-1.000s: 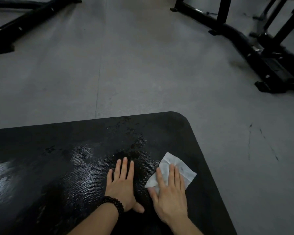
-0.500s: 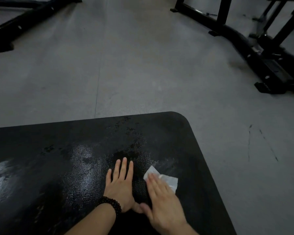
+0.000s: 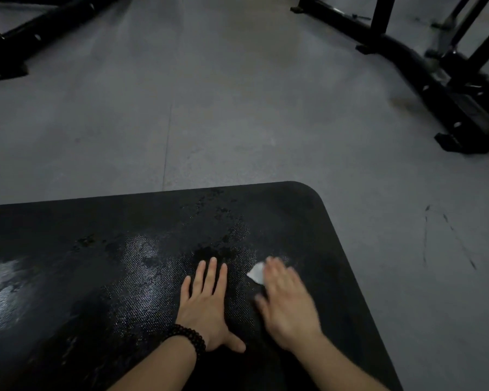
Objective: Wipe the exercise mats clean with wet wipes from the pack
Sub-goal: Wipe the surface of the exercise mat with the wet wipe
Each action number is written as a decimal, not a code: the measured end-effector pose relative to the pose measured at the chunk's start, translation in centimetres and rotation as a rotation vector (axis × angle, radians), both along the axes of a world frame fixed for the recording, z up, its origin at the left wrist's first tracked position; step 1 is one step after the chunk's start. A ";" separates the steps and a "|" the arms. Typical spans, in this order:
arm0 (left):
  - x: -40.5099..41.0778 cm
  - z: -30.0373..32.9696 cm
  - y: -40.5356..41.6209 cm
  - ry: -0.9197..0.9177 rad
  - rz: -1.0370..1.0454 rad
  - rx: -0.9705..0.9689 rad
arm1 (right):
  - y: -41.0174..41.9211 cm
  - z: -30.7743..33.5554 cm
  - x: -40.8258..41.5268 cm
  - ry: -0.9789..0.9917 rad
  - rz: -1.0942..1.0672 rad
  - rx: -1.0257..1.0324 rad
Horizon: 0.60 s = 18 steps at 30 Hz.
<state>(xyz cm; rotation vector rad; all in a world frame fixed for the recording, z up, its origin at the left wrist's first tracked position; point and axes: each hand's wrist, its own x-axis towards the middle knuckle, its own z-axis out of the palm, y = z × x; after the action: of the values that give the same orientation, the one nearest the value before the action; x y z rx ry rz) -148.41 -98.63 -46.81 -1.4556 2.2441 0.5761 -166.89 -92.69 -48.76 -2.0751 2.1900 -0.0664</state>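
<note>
- Head view: a black exercise mat [image 3: 102, 277] lies on a grey floor [image 3: 209, 108], its rounded far right corner in sight and its textured surface shining with wet patches.
- The left hand [image 3: 206, 306] lies flat on the mat, palm down; its fingers [image 3: 211, 273] are straight and close together, the thumb stretched out to the right, holding nothing.
- A dark beaded bracelet [image 3: 188, 337] circles the left wrist.
- The right hand [image 3: 287, 301], blurred by motion, lies just to the right of the left hand, apart from it, palm down on a white wet wipe [image 3: 257, 272].
- Its fingers look stretched out flat over the wipe, pressing it to the mat rather than pinching it, though the blur hides the detail.
- Only a small corner of the wipe shows, sticking out to the left past the right fingertips, near the mat's right edge.
- Black frames of gym equipment stand on the floor at the far right [image 3: 435, 69] and far left [image 3: 26, 26], well apart from the mat.
- Dark scuff marks [image 3: 446, 238] streak the floor to the right of the mat.
</note>
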 end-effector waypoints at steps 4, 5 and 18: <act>0.0 0.0 -0.1 0.008 0.007 0.004 | -3.3 0.3 -2.7 -0.098 -0.336 0.074; 0.0 0.0 0.0 0.007 0.006 0.003 | -3.2 0.2 -1.9 -0.134 -0.301 0.081; 0.2 1.5 0.1 0.026 0.005 0.023 | -0.6 4.7 -4.0 -0.105 -0.276 0.088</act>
<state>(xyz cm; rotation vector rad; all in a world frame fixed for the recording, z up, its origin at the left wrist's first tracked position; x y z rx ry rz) -148.20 -98.54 -45.32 -1.4514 2.2468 0.6238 -170.85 -93.25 -44.09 -1.6739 2.3521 -0.1001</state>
